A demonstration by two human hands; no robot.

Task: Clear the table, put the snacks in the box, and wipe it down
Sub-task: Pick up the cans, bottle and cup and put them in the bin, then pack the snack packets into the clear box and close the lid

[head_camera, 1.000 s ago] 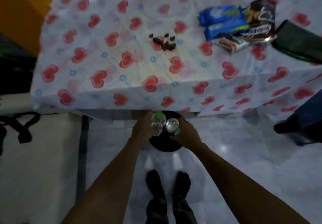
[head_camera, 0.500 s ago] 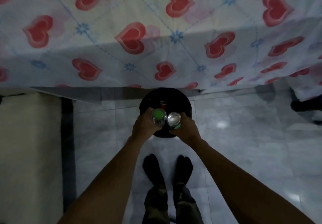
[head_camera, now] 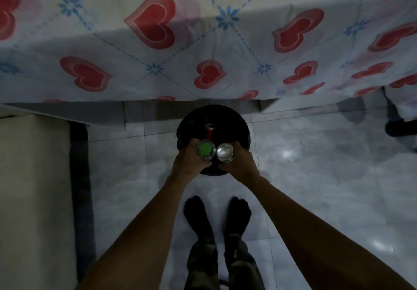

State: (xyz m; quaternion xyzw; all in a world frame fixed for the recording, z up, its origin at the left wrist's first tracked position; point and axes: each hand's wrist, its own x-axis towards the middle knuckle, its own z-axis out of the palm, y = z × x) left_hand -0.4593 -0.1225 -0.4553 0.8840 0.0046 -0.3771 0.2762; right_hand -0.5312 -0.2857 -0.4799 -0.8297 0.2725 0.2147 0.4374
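While we look straight down past our arms, both hands meet over a round black bin [head_camera: 239, 129] standing on the tiled floor [head_camera: 316, 177] at frame centre. Our left hand [head_camera: 188, 165] is wrapped around a clear bottle [head_camera: 208, 157] with a green cap [head_camera: 205, 153], fingers closed on its body, cap pointing up at us. Our right hand [head_camera: 240, 164] is clamped round a silver can [head_camera: 225, 152], its shiny top facing the camera. Bottle and can sit side by side, just about touching, right above the near half of the bin's mouth.

Deeper inside the bin, toward its far side, there's a red can [head_camera: 209, 131] standing upright, silver rim showing, just beyond the bottle in our left hand. The rest of the bin's inside is too dark to read.

Across the whole upper part of the frame hangs the tablecloth [head_camera: 158, 64], white with red hearts and small blue flowers, its edge draping down just beyond the bin. Only that front overhang of the table shows, and no snacks or box are in sight from this angle.

At the left edge sits a pale, cream-coloured block [head_camera: 33, 188] with a dark strip [head_camera: 81, 188] running along its right side. Low in the frame, between our forearms, our two feet [head_camera: 196, 213] in dark socks stand together on the tiles, camouflage trouser legs [head_camera: 203, 262] above them. At far right something dark [head_camera: 399, 128] rests on the floor under the cloth's edge; we can't tell what it is.
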